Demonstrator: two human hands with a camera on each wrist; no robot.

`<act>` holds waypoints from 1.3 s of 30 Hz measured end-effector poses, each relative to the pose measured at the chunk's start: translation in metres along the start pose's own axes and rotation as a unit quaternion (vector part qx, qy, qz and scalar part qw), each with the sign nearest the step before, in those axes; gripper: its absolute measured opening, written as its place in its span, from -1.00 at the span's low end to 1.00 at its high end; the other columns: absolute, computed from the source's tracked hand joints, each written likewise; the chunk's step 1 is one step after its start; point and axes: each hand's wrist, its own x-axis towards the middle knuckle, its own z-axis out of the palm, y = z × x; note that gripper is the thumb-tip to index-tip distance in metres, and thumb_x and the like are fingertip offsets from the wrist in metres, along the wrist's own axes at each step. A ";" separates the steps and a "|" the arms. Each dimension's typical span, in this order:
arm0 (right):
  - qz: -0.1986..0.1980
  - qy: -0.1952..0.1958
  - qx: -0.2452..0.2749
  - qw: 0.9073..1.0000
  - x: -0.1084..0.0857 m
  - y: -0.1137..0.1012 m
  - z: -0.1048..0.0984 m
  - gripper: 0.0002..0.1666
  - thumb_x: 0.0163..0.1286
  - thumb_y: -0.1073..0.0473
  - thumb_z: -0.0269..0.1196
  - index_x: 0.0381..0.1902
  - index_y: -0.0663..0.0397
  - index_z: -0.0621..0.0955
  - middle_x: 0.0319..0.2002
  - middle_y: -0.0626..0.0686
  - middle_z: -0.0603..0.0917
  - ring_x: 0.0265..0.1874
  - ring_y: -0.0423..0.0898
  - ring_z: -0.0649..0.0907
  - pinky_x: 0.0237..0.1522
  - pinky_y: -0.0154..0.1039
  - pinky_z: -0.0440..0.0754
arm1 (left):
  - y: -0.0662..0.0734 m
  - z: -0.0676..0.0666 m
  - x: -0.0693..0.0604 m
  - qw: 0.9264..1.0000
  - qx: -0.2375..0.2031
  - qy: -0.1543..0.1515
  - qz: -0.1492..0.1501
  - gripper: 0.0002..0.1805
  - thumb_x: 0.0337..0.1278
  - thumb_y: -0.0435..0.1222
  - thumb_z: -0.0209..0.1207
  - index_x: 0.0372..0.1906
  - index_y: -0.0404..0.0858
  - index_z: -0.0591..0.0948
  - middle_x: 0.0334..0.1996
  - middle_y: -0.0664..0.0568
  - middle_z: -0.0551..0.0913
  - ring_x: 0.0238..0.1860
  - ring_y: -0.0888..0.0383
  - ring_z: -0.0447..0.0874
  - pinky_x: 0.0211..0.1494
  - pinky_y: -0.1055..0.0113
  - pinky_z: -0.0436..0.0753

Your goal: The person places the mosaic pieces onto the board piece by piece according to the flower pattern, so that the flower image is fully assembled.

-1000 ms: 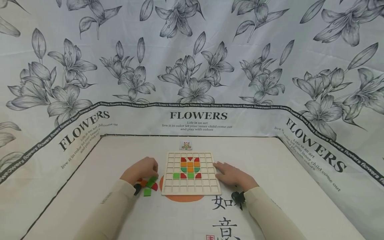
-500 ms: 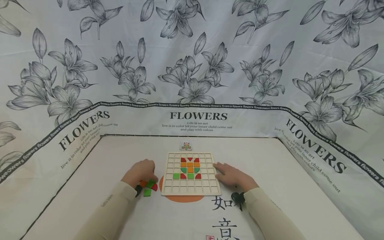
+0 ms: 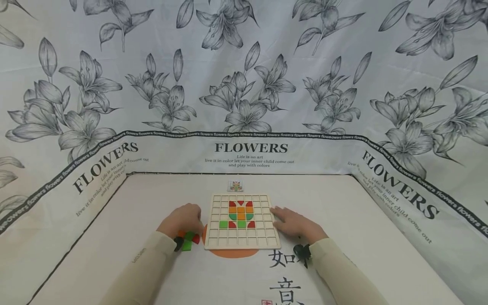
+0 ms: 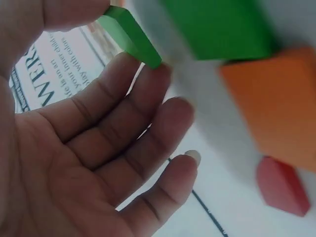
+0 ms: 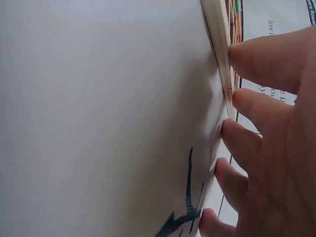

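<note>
My left hand (image 3: 181,219) is left of the wooden grid board (image 3: 261,234), low over a small heap of loose tiles. In the left wrist view, its thumb and fingertips pinch a green tile (image 4: 132,39). Nearby are another green tile (image 4: 222,29), an orange tile (image 4: 281,103) and a red tile (image 4: 282,187), blurred at close range. On the board, red, orange, teal and green tiles (image 3: 242,224) form a flower-like pattern. My right hand (image 3: 299,224) rests at the board's right side, its fingertips touching the edge (image 5: 222,54).
A small pattern card (image 3: 235,185) lies just behind the board. The white cloth (image 3: 324,192) under everything bears an orange disc print (image 3: 233,253) and black characters (image 3: 285,290). Curtains with drawn lilies (image 3: 248,106) stand around the table.
My left hand has shifted slightly right, toward the board, and covers more of the heap in the head view. The right hand and the tiles on the board stay put.
</note>
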 end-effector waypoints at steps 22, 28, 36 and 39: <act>0.006 0.007 -0.006 1.000 0.001 0.000 -0.004 -0.31 0.44 -0.10 0.04 0.49 -0.19 0.22 0.51 0.02 0.17 0.51 0.12 0.11 0.46 0.14 0.10 | 0.037 -0.007 0.018 0.991 -0.038 0.004 0.129 -0.79 -0.08 -0.26 0.35 -0.25 -0.19 0.72 -0.35 0.10 0.67 -0.34 0.14 0.55 -0.18 0.28 0.61; 0.001 0.002 0.003 1.000 -0.002 -0.002 -0.005 -0.31 0.44 -0.07 0.04 0.49 -0.18 0.22 0.51 0.04 0.16 0.52 0.14 0.09 0.46 0.16 0.09 | 0.048 -0.002 0.020 0.988 -0.047 0.011 0.148 -0.78 -0.06 -0.19 0.40 -0.25 -0.15 0.73 -0.37 0.14 0.67 -0.32 0.15 0.56 -0.09 0.27 0.63; 0.006 0.005 0.003 1.000 -0.003 -0.003 -0.001 -0.32 0.44 -0.09 0.04 0.48 -0.22 0.23 0.51 0.01 0.18 0.51 0.12 0.11 0.46 0.14 0.10 | 0.061 0.005 0.023 0.982 -0.064 0.020 0.174 -0.72 -0.05 -0.18 0.41 -0.18 -0.17 0.72 -0.29 0.12 0.67 -0.23 0.13 0.53 -0.02 0.24 0.62; 0.002 0.008 0.004 1.000 -0.001 -0.002 0.000 -0.32 0.43 -0.09 0.05 0.48 -0.21 0.24 0.51 0.01 0.19 0.51 0.13 0.12 0.45 0.15 0.11 | 0.066 0.009 0.024 0.982 -0.067 0.019 0.174 -0.72 -0.05 -0.19 0.41 -0.18 -0.17 0.71 -0.28 0.11 0.67 -0.24 0.13 0.53 -0.05 0.25 0.62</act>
